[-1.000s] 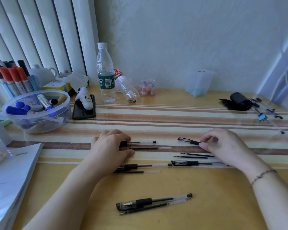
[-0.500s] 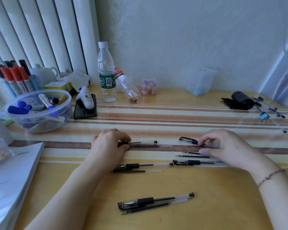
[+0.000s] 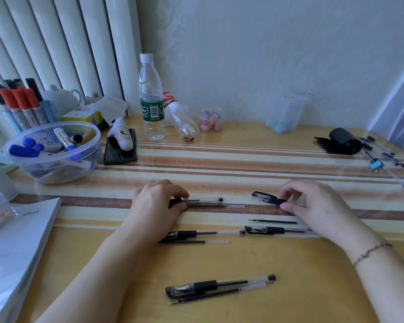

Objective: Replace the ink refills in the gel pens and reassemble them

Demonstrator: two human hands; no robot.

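Several black gel pens lie in pairs with loose refills on the striped table (image 3: 243,164). My left hand (image 3: 156,206) grips the black grip end of one gel pen (image 3: 205,200), with a refill (image 3: 216,206) lying just below it. My right hand (image 3: 313,203) pinches the grip of another capped gel pen (image 3: 265,197). Below it lie a loose refill (image 3: 273,221) and a capped pen (image 3: 275,230). A further pen (image 3: 205,233) and refill (image 3: 191,241) sit under my left wrist. Nearest me lie a capped pen (image 3: 219,285) and a refill (image 3: 217,294).
A clear bowl of markers (image 3: 54,152) and a marker holder (image 3: 21,106) stand at the left, a phone (image 3: 120,150) and water bottle (image 3: 151,99) behind. A booklet (image 3: 16,248) lies at the left edge. A black roll (image 3: 343,141) and more pens (image 3: 387,157) sit far right.
My right hand has closed its fingers on the upper right pen's grip. My left hand has stayed on its pen. The camera has shifted slightly.
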